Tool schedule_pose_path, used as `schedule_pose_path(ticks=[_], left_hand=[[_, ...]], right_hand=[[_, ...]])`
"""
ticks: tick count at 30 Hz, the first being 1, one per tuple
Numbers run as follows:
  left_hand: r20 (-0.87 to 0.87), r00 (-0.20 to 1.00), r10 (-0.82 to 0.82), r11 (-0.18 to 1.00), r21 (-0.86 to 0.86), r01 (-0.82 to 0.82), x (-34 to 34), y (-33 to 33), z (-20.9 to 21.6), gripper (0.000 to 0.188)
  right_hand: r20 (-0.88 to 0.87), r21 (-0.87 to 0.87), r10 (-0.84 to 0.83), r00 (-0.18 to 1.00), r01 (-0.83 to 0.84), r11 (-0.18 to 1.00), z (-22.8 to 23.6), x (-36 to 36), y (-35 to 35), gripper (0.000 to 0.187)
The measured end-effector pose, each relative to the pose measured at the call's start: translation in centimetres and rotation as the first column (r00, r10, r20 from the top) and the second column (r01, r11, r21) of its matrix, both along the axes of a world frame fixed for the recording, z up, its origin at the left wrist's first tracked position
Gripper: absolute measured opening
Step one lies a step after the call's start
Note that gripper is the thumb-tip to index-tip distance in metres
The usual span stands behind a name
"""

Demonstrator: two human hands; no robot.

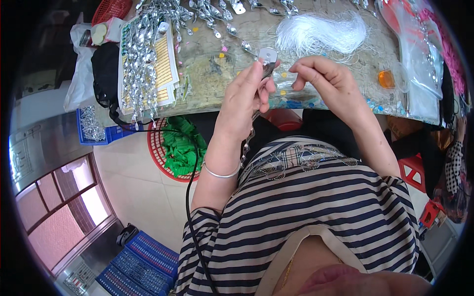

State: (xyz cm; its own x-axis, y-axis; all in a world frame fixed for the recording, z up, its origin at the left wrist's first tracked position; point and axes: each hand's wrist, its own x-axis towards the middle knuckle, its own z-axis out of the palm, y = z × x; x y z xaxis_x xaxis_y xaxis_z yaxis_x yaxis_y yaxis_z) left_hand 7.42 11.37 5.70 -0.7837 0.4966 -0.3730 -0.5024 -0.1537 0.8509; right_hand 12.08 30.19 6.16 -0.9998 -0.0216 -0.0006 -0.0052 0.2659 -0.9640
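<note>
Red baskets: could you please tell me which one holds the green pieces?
The low basket, seen below the table's near edge: green pieces lie in it. The other basket is at the picture's top left.

From where I stand, the worktable (207,91) looks rough, matt and stained. On it lie glossy, mirror-like silver strands (140,69), silky white thread (321,33) and a smooth, glossy amber block (386,79). Over it, a shiny metal-looking tab (268,55); below its near edge, a red plastic basket (156,144).
</note>
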Motion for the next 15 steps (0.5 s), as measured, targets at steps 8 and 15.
schedule_pose_path(ticks=[8,15], left_hand=[[-0.115,0.987,0.115,0.993,0.048,-0.110,1.3,0.2,-0.9,0.036],[-0.208,0.969,0.129,0.991,0.005,-0.131,1.8,0.0,-1.2,0.038]], right_hand=[[0.034,0.002,0.012,0.999,-0.012,1.000,2.1,0.5,-1.5,0.021],[0.055,0.012,0.001,0.998,-0.002,1.000,1.8,0.3,-1.9,0.020]])
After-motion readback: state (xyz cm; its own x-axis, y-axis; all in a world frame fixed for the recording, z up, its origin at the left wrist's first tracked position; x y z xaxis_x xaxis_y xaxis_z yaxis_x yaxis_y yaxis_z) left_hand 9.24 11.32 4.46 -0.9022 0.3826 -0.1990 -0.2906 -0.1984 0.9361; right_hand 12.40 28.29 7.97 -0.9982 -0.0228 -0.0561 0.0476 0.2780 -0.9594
